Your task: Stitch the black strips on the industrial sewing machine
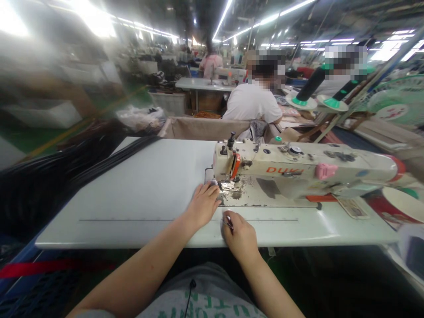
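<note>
I have my left hand (202, 206) open, palm down beside the sewing machine (281, 170), and my right hand (242, 235) clenched around a small metal tool (229, 222) near the table's (149, 190) front edge; black strips (127, 154) cross its far-left corner, stitching progress unclear.

Sewing machine (308, 165) on table's (149, 190) right half, dark strips (129, 152) across its left, bin (198, 128) behind.

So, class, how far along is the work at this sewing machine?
Done: no finished piece is identifiable. In hand: the right hand holds a small metal tool; the left hand rests beside the needle area. Remaining: unclear; black strands on the table may be finished or waiting.
</note>
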`<state>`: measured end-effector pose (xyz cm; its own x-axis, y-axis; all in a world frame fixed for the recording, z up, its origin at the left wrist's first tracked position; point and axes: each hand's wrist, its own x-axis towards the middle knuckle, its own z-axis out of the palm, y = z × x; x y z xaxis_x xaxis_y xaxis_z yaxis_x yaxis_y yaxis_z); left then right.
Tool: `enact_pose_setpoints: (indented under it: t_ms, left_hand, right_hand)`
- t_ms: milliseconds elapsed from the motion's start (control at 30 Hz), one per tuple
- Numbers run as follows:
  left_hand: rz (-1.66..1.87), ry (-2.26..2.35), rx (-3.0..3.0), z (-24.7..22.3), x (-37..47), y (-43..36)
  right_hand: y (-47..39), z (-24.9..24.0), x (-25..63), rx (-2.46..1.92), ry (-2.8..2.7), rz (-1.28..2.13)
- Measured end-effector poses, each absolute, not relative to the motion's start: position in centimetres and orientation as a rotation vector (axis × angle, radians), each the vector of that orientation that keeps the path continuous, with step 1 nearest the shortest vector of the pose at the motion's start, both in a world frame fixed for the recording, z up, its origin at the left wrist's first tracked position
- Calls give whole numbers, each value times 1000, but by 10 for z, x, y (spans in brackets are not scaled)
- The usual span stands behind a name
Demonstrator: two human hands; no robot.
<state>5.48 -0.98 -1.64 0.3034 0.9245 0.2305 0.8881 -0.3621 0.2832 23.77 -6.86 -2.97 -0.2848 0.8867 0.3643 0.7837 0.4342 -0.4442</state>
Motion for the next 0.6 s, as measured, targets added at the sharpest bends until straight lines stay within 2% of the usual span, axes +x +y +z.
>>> enact_pose_setpoints:
  t_ms: [400, 600]
  left_hand:
    - [563, 1747, 2430, -18, 54, -8]
    - [677, 1654, 2363, -18, 41, 20]
  right_hand:
    - [-69, -31, 237, -1380, -2129, 185]
    - [-70, -31, 239, -1335, -2076, 222]
